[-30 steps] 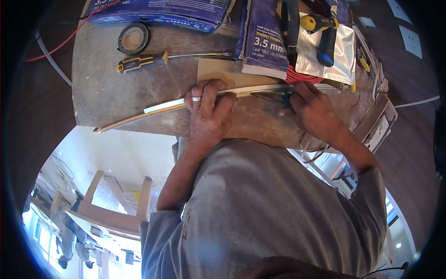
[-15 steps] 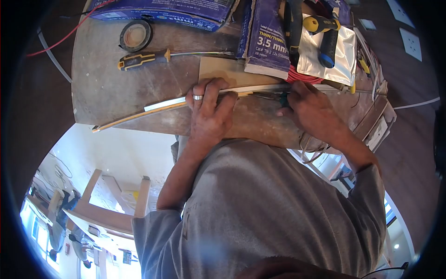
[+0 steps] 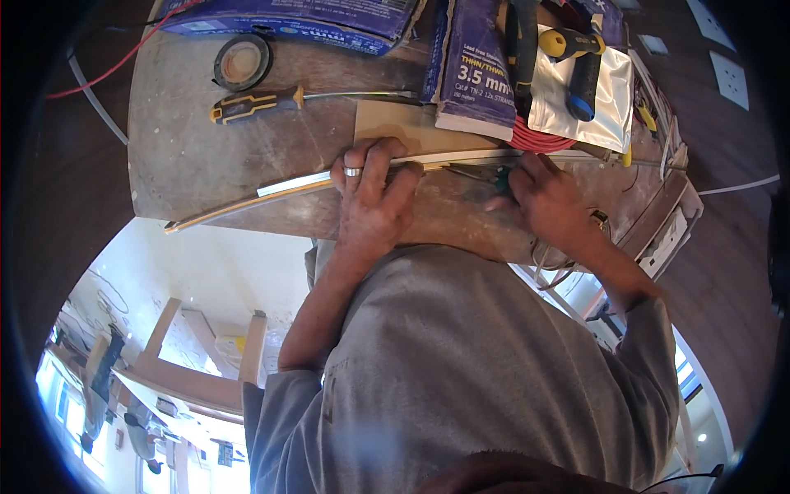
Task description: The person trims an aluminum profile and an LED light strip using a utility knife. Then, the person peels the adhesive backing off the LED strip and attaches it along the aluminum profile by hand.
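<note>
My left hand (image 3: 374,198) is closed over a long, slim white strip (image 3: 295,184), its bent fingers pressing it near the middle. Along the strip's near side runs a thin yellow strip (image 3: 239,207) with a dark far-left end, passing under the same fingers. My right hand (image 3: 547,202) is closed around a dark green-handled tool (image 3: 502,179). The tool's thin metal end (image 3: 471,172) points left, close below the white strip. Its exact kind is hidden by the fingers. Beneath both hands lies the worn wooden board (image 3: 288,148).
A yellow-and-black screwdriver (image 3: 259,104) and a roll of black tape (image 3: 243,62) lie left. Purple wire boxes (image 3: 477,78), red wire (image 3: 543,138), a silver pouch (image 3: 613,90) and yellow-and-black handled tools (image 3: 568,43) crowd the far side. People (image 3: 144,436) appear at lower left.
My right hand has shifted slightly down, and its thumb is blurred. More of the tool's metal end shows, and a small item appears by my right wrist. My left hand stays put.
</note>
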The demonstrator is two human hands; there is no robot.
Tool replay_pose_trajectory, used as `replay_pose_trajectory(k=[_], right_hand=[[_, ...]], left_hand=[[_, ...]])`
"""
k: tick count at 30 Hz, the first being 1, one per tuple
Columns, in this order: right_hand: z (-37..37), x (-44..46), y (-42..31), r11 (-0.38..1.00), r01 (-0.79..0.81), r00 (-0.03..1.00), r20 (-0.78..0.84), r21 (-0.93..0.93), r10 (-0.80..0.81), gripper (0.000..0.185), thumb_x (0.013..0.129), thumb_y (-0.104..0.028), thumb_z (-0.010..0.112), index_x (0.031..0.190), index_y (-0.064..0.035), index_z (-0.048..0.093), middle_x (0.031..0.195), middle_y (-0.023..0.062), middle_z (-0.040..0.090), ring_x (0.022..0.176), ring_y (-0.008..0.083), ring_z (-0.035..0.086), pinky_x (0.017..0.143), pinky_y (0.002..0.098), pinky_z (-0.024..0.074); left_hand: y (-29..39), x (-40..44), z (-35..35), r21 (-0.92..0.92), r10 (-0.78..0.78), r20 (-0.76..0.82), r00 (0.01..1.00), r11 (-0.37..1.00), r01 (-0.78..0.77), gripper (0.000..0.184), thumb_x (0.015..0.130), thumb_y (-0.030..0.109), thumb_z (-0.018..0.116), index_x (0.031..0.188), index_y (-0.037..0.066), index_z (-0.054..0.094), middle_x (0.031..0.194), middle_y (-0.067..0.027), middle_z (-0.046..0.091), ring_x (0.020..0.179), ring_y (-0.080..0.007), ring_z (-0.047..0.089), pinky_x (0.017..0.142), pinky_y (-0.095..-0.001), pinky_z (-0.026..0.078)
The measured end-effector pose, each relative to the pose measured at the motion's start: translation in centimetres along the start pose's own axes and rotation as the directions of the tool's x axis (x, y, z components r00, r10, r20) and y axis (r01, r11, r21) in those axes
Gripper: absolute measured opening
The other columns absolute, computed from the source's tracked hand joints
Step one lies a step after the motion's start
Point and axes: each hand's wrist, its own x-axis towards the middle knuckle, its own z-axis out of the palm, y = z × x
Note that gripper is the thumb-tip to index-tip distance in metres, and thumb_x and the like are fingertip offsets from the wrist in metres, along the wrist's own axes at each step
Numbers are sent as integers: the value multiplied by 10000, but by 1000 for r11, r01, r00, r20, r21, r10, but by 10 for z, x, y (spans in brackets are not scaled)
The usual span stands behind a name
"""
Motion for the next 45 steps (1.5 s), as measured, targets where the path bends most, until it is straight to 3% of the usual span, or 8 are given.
replay_pose_trajectory(k=[7, 12, 18, 37, 39, 42, 43, 45], right_hand=[[27, -12, -22, 993, -114, 980, -167, -26, 108, 504, 863, -529, 764, 856, -41, 636, 1008, 130, 603, 843, 306, 702, 666, 410, 604], [33, -18, -36, 949, -252, 950, -139, 190, 280, 508, 907, -541, 735, 876, -40, 658, 996, 127, 672, 825, 336, 719, 668, 445, 593], [21, -16, -34, 919, -302, 950, -5, 254, 313, 528, 945, -545, 697, 911, -18, 679, 968, 171, 698, 829, 351, 717, 710, 459, 584], [8, 0, 6, 945, -113, 991, 101, 308, 85, 541, 985, -527, 648, 907, 8, 678, 926, 239, 706, 847, 413, 717, 759, 511, 571], [9, 3, 8, 949, -122, 984, 159, 291, 77, 520, 987, -506, 658, 914, 8, 677, 931, 233, 712, 849, 417, 715, 763, 519, 570], [14, 3, 6, 925, -76, 997, 10, 373, 78, 525, 972, -509, 679, 922, 14, 672, 914, 231, 708, 843, 442, 701, 758, 534, 558], [13, 3, 7, 915, -95, 995, 53, 391, 80, 536, 970, -516, 681, 938, 20, 665, 902, 236, 701, 845, 458, 690, 754, 533, 550], [12, 8, 9, 912, -72, 995, 86, 405, 40, 549, 967, -523, 684, 953, 25, 659, 890, 241, 693, 848, 474, 679, 750, 533, 541]], left_hand=[[6, 4, -5, 49, -12, 39, 999, 999, 10, 295, 743, 91, 807, 1017, 163, 725, 1227, -21, 596, 1182, -271, 532, 983, -473, 365], [5, 1, -2, 158, 45, 106, 993, 985, -62, 312, 747, 141, 737, 1057, 174, 727, 1272, -32, 573, 1228, -272, 506, 1012, -533, 354], [4, 0, 3, 217, 42, 105, 994, 974, -64, 309, 751, 116, 709, 1056, 165, 711, 1239, 1, 609, 1212, -272, 512, 991, -525, 353], [0, 0, 7, 219, 91, 16, 996, 971, -92, 284, 755, 101, 712, 1034, 157, 708, 1210, 29, 665, 1148, -205, 584, 968, -458, 366], [1, 0, 6, 187, 69, 2, 998, 980, -69, 254, 769, 112, 781, 1008, 178, 732, 1175, 31, 695, 1146, -211, 616, 993, -436, 370], [-1, -10, -1, 217, 74, 91, 993, 972, -92, 318, 768, 180, 753, 1085, 167, 727, 1249, -1, 667, 1218, -236, 600, 1026, -494, 346], [-1, -13, -13, 284, 35, 67, 997, 957, -52, 318, 768, 180, 753, 1085, 167, 727, 1249, -1, 667, 1218, -236, 600, 1026, -494, 346], [-4, -17, -33, 175, 4, -121, 993, 984, 18, 357, 754, 241, 828, 1089, 166, 731, 1232, -20, 686, 1273, -254, 594, 1070, -519, 320]])
